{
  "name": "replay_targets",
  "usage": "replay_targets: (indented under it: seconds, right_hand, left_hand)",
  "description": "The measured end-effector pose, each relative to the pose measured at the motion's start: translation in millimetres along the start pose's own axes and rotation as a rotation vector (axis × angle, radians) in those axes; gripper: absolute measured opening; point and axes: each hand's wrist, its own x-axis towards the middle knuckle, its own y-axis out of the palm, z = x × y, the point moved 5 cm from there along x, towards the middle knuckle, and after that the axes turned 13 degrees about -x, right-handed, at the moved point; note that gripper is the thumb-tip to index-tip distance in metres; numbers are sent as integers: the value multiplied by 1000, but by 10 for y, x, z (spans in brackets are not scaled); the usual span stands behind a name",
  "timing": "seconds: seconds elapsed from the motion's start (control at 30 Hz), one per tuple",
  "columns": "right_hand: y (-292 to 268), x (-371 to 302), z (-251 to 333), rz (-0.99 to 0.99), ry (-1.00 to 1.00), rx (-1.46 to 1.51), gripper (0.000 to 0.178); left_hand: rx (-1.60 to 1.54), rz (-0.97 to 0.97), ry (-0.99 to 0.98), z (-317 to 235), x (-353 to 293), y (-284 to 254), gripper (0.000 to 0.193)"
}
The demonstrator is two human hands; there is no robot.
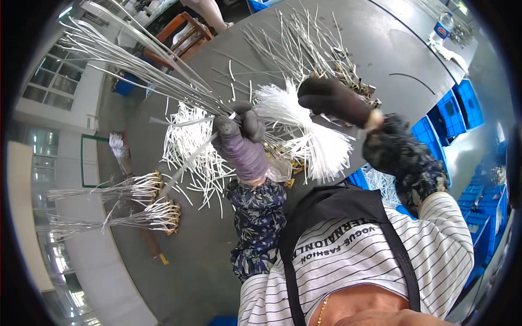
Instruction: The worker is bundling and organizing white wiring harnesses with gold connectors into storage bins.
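Note:
My left hand (242,138), in a grey and purple glove, is closed around a long bundle of thin grey wires (147,73). The wires fan out toward the upper left, and a narrow pale strip crosses them at the fingers. My right hand (337,102), in a dark glove, hovers over the table beside a tied sheaf of white strands (315,138); motion blurs its fingers. Left of my left wrist lies a loose heap of short white tubes (190,149). Beyond my right hand, more wires (299,43) with metal end pieces are spread out.
Two bundles of wires with brownish ends (157,214) lie at the table's left. Blue crates (448,114) stand along the right. A plastic bottle (441,27) is at the far right, an orange-brown stool (182,35) beyond the far edge. Another person's leg shows at the top.

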Motion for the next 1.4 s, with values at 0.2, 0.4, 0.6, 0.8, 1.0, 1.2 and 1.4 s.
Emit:
replay_targets:
  seconds: [0.2,0.4,0.6,0.8,1.0,1.2,1.4]
  right_hand:
    - [879,134,-1647,70,222,-523,38]
    - [-699,118,-1841,-348,245,-580,33]
    - [-1599,274,-780,-599,127,-1287,46]
    - [74,694,681,316,-482,60,39]
    - [133,749,1327,82,-379,223,26]
    - [-79,-26,1416,-197,-817,-566,10]
    - [210,-189,1561,-155,-813,-800,26]
  left_hand:
    - [80,163,-101,75,-106,73,58]
    - [146,215,-106,8,-5,39,54]
    - [111,128,-300,65,-67,-63,54]
    - [135,263,-452,212,-144,72,55]
    - [108,246,-381,151,-121,-64,61]
    - [-188,79,-443,313,30,-361,50]
    - [630,261,110,291,132,10,20]
